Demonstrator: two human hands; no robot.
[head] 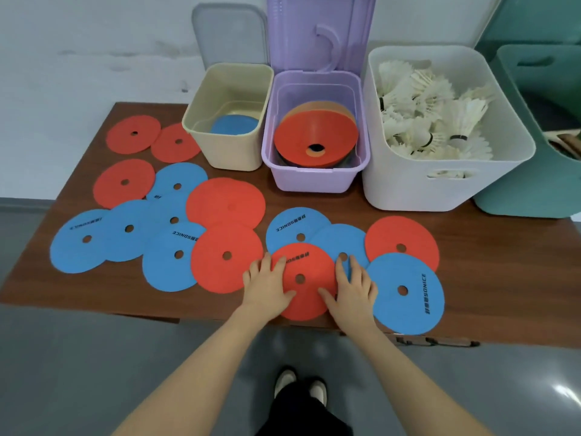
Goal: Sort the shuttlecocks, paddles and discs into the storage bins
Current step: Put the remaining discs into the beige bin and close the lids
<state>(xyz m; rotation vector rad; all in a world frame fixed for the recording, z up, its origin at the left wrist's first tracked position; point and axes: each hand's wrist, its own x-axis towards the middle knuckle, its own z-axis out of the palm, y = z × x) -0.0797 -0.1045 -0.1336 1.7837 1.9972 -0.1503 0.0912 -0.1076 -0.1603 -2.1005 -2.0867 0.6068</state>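
Several flat red and blue discs lie scattered over the brown table (490,278). My left hand (267,286) and my right hand (353,286) rest flat on the two sides of one red disc (303,291) at the front edge, fingers spread, thumbs on its surface. That disc overlaps a blue disc (342,243). The beige bin (228,149) holds a blue disc (234,124). The purple bin (314,174) holds stacked orange-red cones (314,133). The white bin (446,187) is full of white shuttlecocks (430,118).
A teal bin (534,196) at the far right shows wooden paddle parts (566,143). A grey lid (231,36) and the purple lid (320,29) lean on the wall behind the bins. My feet (300,385) stand on the grey floor below the table edge.
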